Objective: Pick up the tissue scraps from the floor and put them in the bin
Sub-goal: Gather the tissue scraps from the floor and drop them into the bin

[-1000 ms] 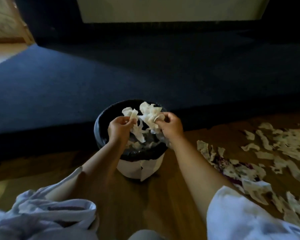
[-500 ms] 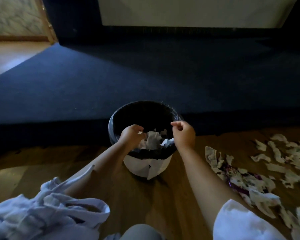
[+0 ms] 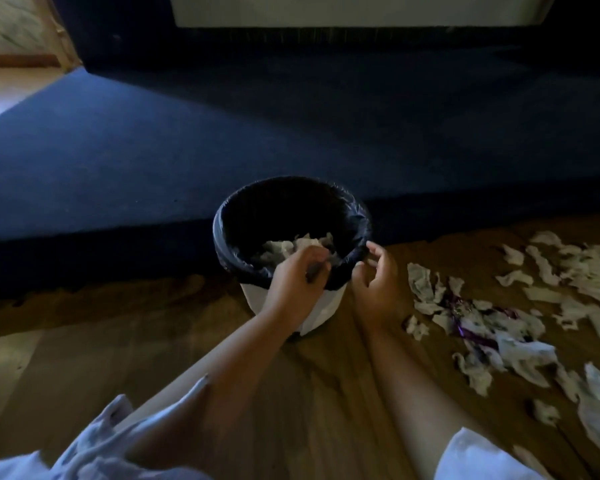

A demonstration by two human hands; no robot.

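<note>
A white bin (image 3: 326, 308) lined with a black bag stands on the wooden floor, and crumpled tissue scraps (image 3: 284, 247) lie inside it. My left hand (image 3: 297, 282) hangs over the bin's near rim with its fingers loosely curled and no tissue visible in it. My right hand (image 3: 374, 285) is just right of the rim, fingers relaxed and empty. Several white tissue scraps (image 3: 423, 285) are strewn over the floor to the right of the bin, spreading to the frame's right edge (image 3: 568, 271).
A dark blue raised carpeted surface (image 3: 257, 133) runs behind the bin. A purple wrapper (image 3: 465, 329) lies among the scraps. Bare wooden floor (image 3: 84, 341) stretches left of the bin. White cloth (image 3: 84, 455) covers my lap at lower left.
Both hands held a bundle of tissue over the bin a second ago. The tissue now lies in the bin, and both hands have drawn back to its near rim, empty.
</note>
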